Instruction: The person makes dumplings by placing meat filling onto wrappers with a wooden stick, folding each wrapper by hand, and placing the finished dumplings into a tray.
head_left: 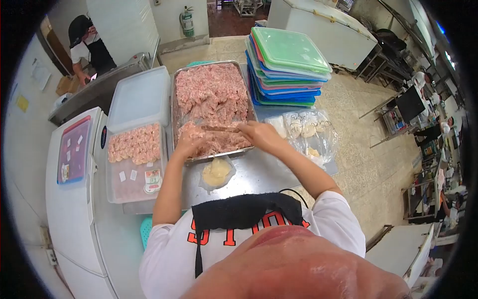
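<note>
A deep metal tray (174, 112) holds a large mass of pink minced meat (211, 89). My right hand (261, 135) grips one end of a flat wooden stick (221, 129), which lies level across the near part of the meat. At the tray's near left corner is my left hand (189, 143), its curled fingers smeared with minced meat by the stick's other end. What it holds is hidden. Just below the tray, round pale dough wrappers (216, 172) sit on a plastic bag. To the left, a clear plastic container (124, 192) has rows of meat dumplings (134, 143) in its far half.
Several lidded containers (286, 70) stand stacked at the back right. Nearer, plastic-bagged wrappers (311, 129) lie on the metal table (249, 174). A pale lid (139, 97) rests behind the dumplings. On the left is a white freezer (74, 209); another person (92, 50) stands beyond.
</note>
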